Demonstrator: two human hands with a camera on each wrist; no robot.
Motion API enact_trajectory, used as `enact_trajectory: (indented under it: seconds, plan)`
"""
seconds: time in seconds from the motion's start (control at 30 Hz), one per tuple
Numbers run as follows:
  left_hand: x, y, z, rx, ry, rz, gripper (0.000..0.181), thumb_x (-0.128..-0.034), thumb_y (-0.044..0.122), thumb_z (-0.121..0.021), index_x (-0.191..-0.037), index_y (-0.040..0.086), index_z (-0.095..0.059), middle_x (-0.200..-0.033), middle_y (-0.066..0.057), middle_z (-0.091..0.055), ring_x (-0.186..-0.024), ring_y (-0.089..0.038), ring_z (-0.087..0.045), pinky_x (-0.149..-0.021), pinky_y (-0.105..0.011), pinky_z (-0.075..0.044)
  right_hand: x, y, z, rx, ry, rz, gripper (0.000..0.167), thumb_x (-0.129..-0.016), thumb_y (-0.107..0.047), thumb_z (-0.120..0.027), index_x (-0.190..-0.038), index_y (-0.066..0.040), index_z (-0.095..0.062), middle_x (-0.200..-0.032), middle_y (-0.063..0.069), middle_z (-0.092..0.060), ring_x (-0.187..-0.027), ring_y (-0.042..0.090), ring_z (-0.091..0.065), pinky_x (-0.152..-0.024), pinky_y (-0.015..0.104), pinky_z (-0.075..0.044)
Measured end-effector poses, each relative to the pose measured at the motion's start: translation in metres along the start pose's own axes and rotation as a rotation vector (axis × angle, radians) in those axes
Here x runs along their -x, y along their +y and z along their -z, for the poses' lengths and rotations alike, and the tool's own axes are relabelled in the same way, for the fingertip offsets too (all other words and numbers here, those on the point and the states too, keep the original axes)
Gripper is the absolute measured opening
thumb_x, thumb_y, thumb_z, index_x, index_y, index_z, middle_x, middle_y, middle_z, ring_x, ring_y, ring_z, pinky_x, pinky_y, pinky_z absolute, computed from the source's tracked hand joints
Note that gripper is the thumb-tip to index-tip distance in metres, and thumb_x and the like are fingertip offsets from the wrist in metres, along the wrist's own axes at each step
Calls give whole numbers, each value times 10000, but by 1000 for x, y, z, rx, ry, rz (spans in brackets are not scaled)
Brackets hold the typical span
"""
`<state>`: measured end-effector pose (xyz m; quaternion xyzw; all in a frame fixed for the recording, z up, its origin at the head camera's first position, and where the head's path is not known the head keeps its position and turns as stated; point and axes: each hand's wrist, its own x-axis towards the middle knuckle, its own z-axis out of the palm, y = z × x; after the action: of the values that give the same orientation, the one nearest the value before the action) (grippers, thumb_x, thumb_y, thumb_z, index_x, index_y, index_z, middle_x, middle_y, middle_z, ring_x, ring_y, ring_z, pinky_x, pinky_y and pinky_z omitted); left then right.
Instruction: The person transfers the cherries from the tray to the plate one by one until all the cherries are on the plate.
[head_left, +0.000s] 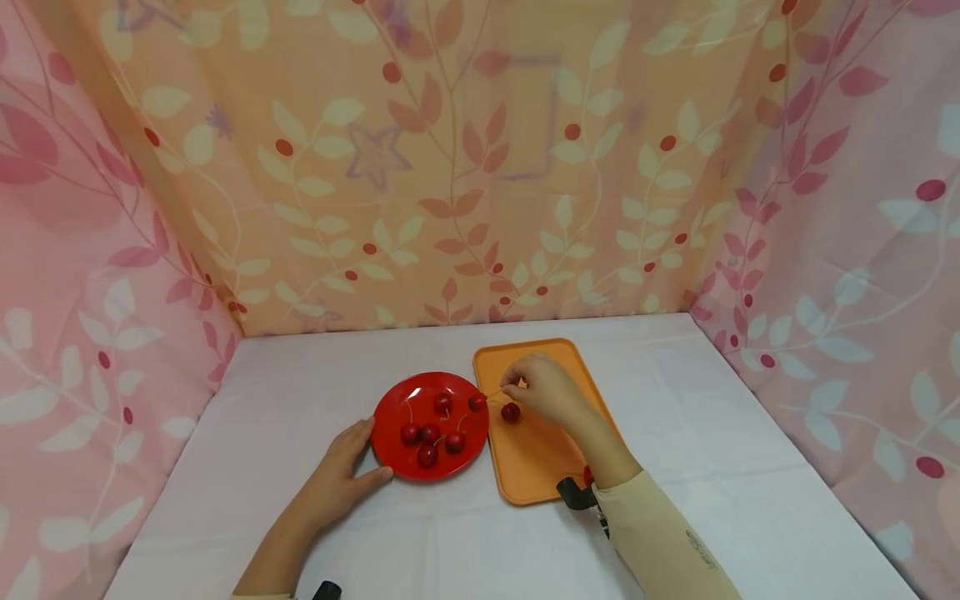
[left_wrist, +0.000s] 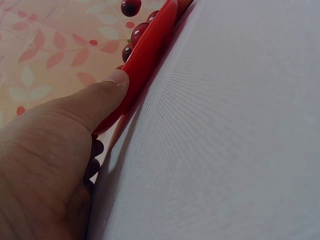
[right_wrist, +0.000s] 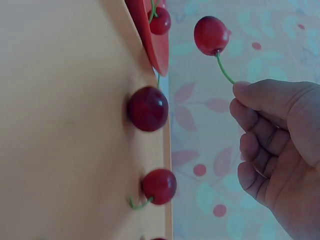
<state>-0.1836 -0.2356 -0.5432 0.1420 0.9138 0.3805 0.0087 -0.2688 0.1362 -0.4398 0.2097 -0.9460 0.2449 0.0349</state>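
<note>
My right hand (head_left: 551,390) pinches the stem of a red cherry (right_wrist: 211,36) between thumb and forefinger. That cherry hangs at the right rim of the red plate (head_left: 397,461), above the place where plate and tray meet. My left hand (head_left: 336,483) holds the plate's left edge, its thumb (left_wrist: 107,95) on the rim. Several cherries lie in the plate, among them a stemmed cherry (head_left: 454,442). On the orange tray (head_left: 525,475) sits a dark cherry (right_wrist: 147,109), with another cherry (right_wrist: 159,186) farther along. The right hand and forearm hide part of the tray.
Plate and tray stand side by side on a white cloth (head_left: 420,542). Floral curtains (head_left: 465,167) enclose the table at the back and both sides. A red cherry (head_left: 588,475) shows beside the right wrist, near a black strap mount (head_left: 576,494).
</note>
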Motion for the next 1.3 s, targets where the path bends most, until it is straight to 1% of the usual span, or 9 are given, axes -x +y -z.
enact_trajectory:
  seconds: [0.2, 0.43, 0.6, 0.73, 0.87, 1.1, 1.3]
  plan:
    - [-1, 1, 0, 23, -7, 14, 969, -882, 520, -762, -1624, 111, -291, -1658, -139, -313, -1535, -383, -234, -1197, -669, -245, -10, -10, -11, 16, -18, 52, 48, -924, -222, -781, -880, -224, -763, -815, -132, -671, -896, 183, -600, -868, 350, -522]
    - [0, -1, -1, 1, 5, -5, 956, -892, 504, -759, -1619, 90, -295, -1649, -171, -322, -1521, -407, -249, -1185, -682, -251, -19, -21, -29, 91, -61, 131, 54, -936, -244, -768, -882, -241, -774, -812, -142, -689, -845, 116, -545, -832, 297, -509]
    - [0, 0, 0, 2, 8, -4, 955, -893, 505, -757, -1617, 83, -298, -1650, -168, -323, -1522, -407, -249, -1191, -675, -248, -23, -28, -38, 76, -79, 157, 53, -925, -225, -777, -873, -229, -773, -797, -129, -694, -830, 130, -546, -822, 308, -506]
    - [1, 1, 0, 4, 0, 10, 963, -891, 518, -753, -1621, 92, -291, -1655, -160, -316, -1524, -400, -245, -1193, -665, -257, -27, -31, -44, 80, -102, 148, 45, -923, -213, -775, -885, -236, -781, -804, -131, -693, -828, 124, -538, -804, 286, -500]
    - [1, 1, 0, 4, 4, 3, 958, -891, 511, -757, -1617, 85, -299, -1650, -171, -321, -1521, -406, -250, -1191, -667, -259, -29, -33, -47, 61, -122, 130, 52, -925, -192, -768, -900, -235, -784, -824, -131, -699, -853, 122, -548, -819, 285, -514]
    - [0, 3, 1, -7, 4, -8, 948, -895, 507, -753, -1617, 90, -303, -1645, -176, -328, -1518, -409, -255, -1185, -672, -264, -32, -33, -49, 8, -148, 64, 53, -934, -198, -763, -911, -241, -782, -840, -143, -687, -882, 121, -556, -820, 272, -517]
    - [0, 3, 1, -4, -8, 8, 957, -894, 509, -754, -1624, 103, -288, -1653, -165, -316, -1525, -400, -247, -1189, -662, -268, -35, -32, -55, -23, -179, 21, 76, -934, -198, -768, -891, -261, -774, -845, -152, -688, -882, 116, -577, -835, 268, -537]
